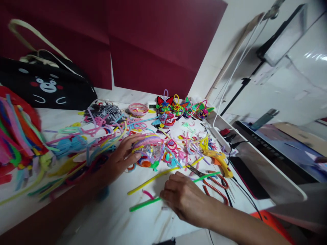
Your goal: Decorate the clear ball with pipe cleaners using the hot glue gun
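Note:
My left hand (124, 158) curls around the side of a colourful pipe-cleaner ornament (151, 149) with a clear, shiny middle, its thumb along the near side. My right hand (181, 195) is closed on a green pipe cleaner (143, 205), which sticks out on both sides of the fist; the fingertips are partly hidden. Beyond that hand lies a yellow pipe cleaner (148, 182), and a short pink piece (147, 194) rests beside the green one. Orange-handled scissors (214, 186) lie right of my right hand, near a yellow glue gun (220, 161).
Finished animal-face ornaments (177, 108) stand at the back. Loose pipe cleaners (102, 132) litter the table, with a bundle (20, 132) at left. A black bag (46, 81), a pink bowl (138, 109), a phone-like black slab (249, 178) and a white tray (263, 163) edge the workspace.

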`<control>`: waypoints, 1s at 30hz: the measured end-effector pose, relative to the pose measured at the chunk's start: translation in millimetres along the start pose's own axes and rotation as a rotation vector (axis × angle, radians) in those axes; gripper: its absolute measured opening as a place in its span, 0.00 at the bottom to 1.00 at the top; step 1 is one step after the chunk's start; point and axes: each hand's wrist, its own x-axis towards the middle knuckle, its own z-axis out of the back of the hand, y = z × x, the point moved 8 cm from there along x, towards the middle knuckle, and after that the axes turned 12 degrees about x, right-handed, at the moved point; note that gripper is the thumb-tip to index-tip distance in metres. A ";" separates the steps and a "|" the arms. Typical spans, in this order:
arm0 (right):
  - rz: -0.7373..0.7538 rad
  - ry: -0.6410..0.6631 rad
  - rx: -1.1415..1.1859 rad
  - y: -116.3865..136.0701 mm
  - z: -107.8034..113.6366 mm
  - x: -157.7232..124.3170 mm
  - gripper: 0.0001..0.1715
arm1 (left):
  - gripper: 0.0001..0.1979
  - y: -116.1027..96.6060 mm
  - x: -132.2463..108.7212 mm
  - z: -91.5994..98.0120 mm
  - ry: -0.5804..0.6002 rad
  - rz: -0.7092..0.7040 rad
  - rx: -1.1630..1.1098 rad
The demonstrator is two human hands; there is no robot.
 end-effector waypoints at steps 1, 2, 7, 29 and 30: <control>0.004 -0.025 -0.021 -1.6 -3.3 0.2 0.10 | 0.23 0.1 0.0 -0.2 0.003 0.000 -0.001; 0.005 -0.055 -0.035 -4.0 -4.8 0.8 0.10 | 0.23 0.3 0.1 -0.2 0.004 0.001 -0.004; 0.016 -0.170 -0.213 -17.3 -6.3 11.3 0.09 | 0.25 1.9 0.2 -0.1 0.000 -0.002 -0.022; 0.086 -0.761 0.237 -25.2 158.6 13.8 0.10 | 0.23 1.5 -0.4 5.1 -0.042 0.006 0.048; 0.076 -0.833 0.282 -28.9 173.9 13.1 0.10 | 0.23 1.6 -0.4 4.8 -0.035 0.017 0.042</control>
